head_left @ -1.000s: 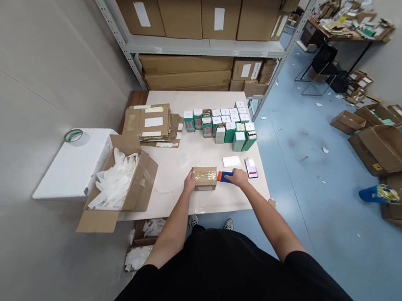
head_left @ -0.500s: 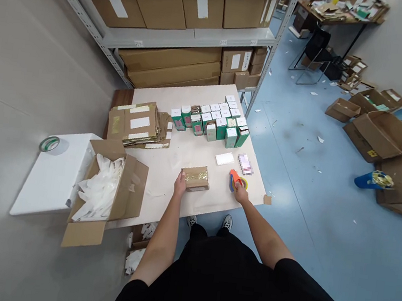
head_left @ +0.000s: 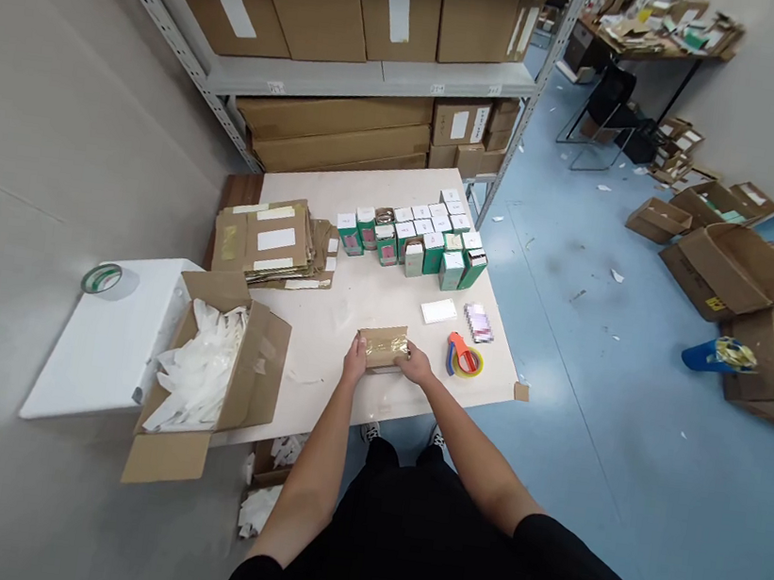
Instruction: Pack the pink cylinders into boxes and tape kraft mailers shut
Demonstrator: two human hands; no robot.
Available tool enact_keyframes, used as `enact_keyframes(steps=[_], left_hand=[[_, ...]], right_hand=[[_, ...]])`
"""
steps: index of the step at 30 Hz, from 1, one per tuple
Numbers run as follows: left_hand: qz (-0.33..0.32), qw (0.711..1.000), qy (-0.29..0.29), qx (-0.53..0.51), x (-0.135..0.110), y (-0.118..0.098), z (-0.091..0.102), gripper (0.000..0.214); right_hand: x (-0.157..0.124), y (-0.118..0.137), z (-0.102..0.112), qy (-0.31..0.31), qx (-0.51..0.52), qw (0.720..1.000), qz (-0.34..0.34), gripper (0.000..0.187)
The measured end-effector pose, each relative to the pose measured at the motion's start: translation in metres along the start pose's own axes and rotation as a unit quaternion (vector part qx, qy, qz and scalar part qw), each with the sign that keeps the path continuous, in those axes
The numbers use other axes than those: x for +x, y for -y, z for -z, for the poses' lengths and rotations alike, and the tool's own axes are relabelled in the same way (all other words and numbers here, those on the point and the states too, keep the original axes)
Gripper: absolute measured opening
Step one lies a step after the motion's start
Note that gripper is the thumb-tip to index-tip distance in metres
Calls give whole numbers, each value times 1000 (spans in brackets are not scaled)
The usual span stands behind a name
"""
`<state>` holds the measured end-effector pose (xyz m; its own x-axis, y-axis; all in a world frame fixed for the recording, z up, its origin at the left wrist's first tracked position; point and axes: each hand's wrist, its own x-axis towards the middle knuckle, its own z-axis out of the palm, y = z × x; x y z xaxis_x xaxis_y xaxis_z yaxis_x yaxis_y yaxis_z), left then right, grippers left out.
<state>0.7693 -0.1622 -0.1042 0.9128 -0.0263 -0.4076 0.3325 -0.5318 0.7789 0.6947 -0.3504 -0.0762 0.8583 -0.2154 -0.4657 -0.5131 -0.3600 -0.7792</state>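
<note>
Metal rack [head_left: 378,85] in my view, with scraps scattered over the blue floor [head_left: 551,236] to its right.
I can make out brown cartons [head_left: 271,4] on the rack's shelves, some labelled white; right of the rack, a black chair [head_left: 611,93] beside a cluttered far counter [head_left: 602,36], and, farther right, open boxes [head_left: 739,270] and a blue bin [head_left: 703,355].

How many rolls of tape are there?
2 show: a yellow roll in the orange dispenser, right of the right hand, and a green-edged roll on the white surface at far left. Others may be hidden.
</note>
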Motion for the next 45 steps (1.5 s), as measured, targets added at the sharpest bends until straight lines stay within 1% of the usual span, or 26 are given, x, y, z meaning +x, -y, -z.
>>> enact_keyframes(steps=[2,5,7,9,10,13,15,17,19,21,22,25,29,31,33,35,37,39,41,43,45], left_hand=[[3,1000,24,16,-1,-1,4,57],[4,998,51,22,-2,-3,9,60],[13,998,65,5,-2,-4,12,66],[11,995,91,-41,-2,-4,17,78],[-1,991,111,-75,-1,-3,20,83],[-69,967,172,-175,3,4,29,94],[-106,955,193,-197,6,9,32,95],[-118,955,194,-188,8,13,30,88],[-113,961,181,-176,8,16,26,81],[-107,966,164,-171,7,15,20,77],[-107,967,157,-168,7,14,18,75],[-106,970,144,-162,9,4,12,69],[-113,973,123,-156,10,-22,2,61],[-119,975,112,-151,9,-38,-6,58],[-122,977,107,-139,8,-55,-16,54],[-122,979,109,-120,8,-70,-30,51],[-118,981,111,-103,12,-83,-48,49],[-110,984,110,-88,21,-94,-71,47],[-92,987,110,-72,36,-102,-97,46],[-64,990,120,-43,56,-108,-126,48],[-25,991,129,8,78,-111,-155,51]], right_hand=[[0,3,0,3,28,999,-20,47],[-3,4,9,27,118,992,-37,39],[-7,6,14,21,175,983,-46,37],[-11,7,16,-10,217,975,-53,41],[-12,7,15,-33,237,970,-52,44],[-14,4,7,-94,280,955,-33,52],[-11,-2,-3,-107,262,959,-20,58],[-8,-8,-13,-120,204,971,-29,69],[-5,-14,-21,-143,154,977,-47,80],[-3,-17,-23,-157,134,977,-51,84],[-3,-16,-22,-158,132,978,-43,83],[0,-10,-6,-155,124,980,-7,78],[9,3,29,-136,122,983,5,74],[18,4,47,-131,122,984,10,73],[29,0,63,-135,115,984,28,72],[43,-9,79,-141,97,984,42,72],[60,-22,94,-139,65,988,32,72],[78,-37,109,-124,22,992,6,72],[98,-52,123,-104,-20,994,-19,71],[119,-65,131,-83,-56,995,-31,71],[138,-78,136,-59,-92,993,-35,71]])
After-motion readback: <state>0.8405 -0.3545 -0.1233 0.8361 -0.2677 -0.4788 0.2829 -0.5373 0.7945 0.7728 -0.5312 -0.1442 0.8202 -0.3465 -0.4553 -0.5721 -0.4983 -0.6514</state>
